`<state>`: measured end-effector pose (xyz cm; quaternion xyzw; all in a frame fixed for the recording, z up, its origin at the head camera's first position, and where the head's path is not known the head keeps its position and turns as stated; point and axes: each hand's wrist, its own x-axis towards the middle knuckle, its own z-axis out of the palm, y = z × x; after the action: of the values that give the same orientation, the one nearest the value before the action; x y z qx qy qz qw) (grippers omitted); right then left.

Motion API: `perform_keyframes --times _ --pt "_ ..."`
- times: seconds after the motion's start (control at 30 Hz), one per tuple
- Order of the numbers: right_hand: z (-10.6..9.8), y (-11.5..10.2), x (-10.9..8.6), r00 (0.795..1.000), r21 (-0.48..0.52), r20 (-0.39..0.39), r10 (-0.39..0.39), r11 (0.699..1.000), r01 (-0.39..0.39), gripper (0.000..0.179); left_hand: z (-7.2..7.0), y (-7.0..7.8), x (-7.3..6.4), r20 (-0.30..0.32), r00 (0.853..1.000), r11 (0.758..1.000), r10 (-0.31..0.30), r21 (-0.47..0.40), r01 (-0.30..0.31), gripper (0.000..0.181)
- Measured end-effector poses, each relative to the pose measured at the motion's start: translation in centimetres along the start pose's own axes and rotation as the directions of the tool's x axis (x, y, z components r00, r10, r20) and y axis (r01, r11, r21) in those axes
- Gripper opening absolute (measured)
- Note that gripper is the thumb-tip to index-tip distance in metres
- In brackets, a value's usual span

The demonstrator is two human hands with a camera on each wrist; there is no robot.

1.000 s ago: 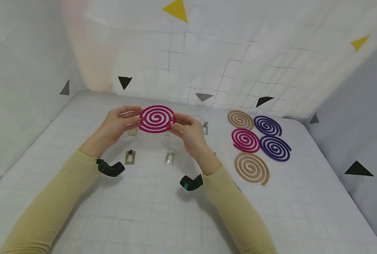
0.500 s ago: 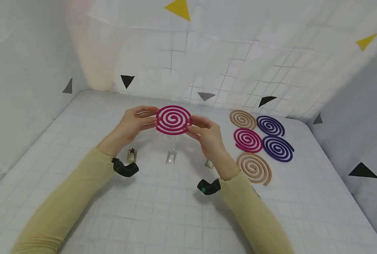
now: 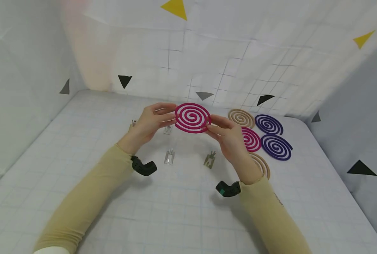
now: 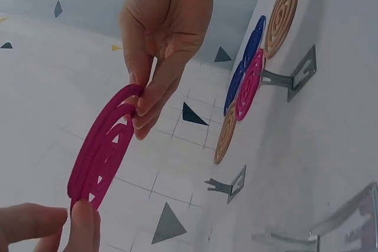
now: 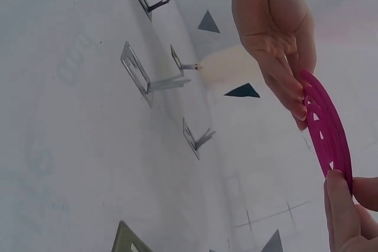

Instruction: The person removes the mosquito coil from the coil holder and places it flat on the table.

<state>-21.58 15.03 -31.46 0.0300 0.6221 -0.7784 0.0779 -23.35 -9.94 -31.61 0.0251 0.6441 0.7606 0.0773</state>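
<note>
A pink mosquito coil (image 3: 191, 115) is held flat in the air above the table's far middle. My left hand (image 3: 151, 120) pinches its left edge between thumb and fingers; my right hand (image 3: 229, 139) pinches the right edge. From the left wrist, the coil (image 4: 97, 149) appears nearly edge-on, gripped at both ends. Beneath the hands, small metal coil stands with upright prongs sit on the table: a silver one (image 3: 169, 162), a brass-coloured one (image 3: 209, 161), another silver one (image 3: 167, 130) and one (image 3: 132, 125) partly behind my left hand.
At the right lie several more coils: a tan one (image 3: 241, 118), two purple ones (image 3: 268, 124), a pink one (image 3: 251, 139) and a second tan one (image 3: 263, 165) partly hidden by my right wrist. White walls with triangle markers enclose the table's back and sides.
Both hands have carried the pink coil rightwards, its height about the same. My right hand and wrist now partly cover the pink and front tan coils on the table.
</note>
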Motion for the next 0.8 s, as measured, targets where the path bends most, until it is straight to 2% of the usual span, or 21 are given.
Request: perform_keyframes --times 0.17,0.3,0.7,0.8 --pt "-2.0 -0.5 -0.5 1.0 0.029 -0.029 -0.008 1.0 0.009 0.045 2.3 -0.2 0.8 0.011 1.0 0.999 0.012 -0.03 -0.012 0.039" --pt "-3.4 -0.7 -0.7 1.0 0.063 -0.021 -0.009 0.998 0.011 0.049 3.7 -0.4 1.3 0.016 1.0 0.997 0.015 -0.074 -0.014 0.038" --pt "-7.7 -1.8 -1.5 0.998 -0.035 -0.061 -0.019 0.999 0.017 0.052 7.7 -0.8 2.2 0.055 0.998 0.993 -0.011 -0.113 0.017 0.038" --pt "-8.8 -2.1 -1.6 0.997 -0.025 -0.065 -0.027 0.999 0.025 0.054 8.8 -0.8 2.4 0.062 0.998 0.993 -0.012 -0.114 0.019 0.038"
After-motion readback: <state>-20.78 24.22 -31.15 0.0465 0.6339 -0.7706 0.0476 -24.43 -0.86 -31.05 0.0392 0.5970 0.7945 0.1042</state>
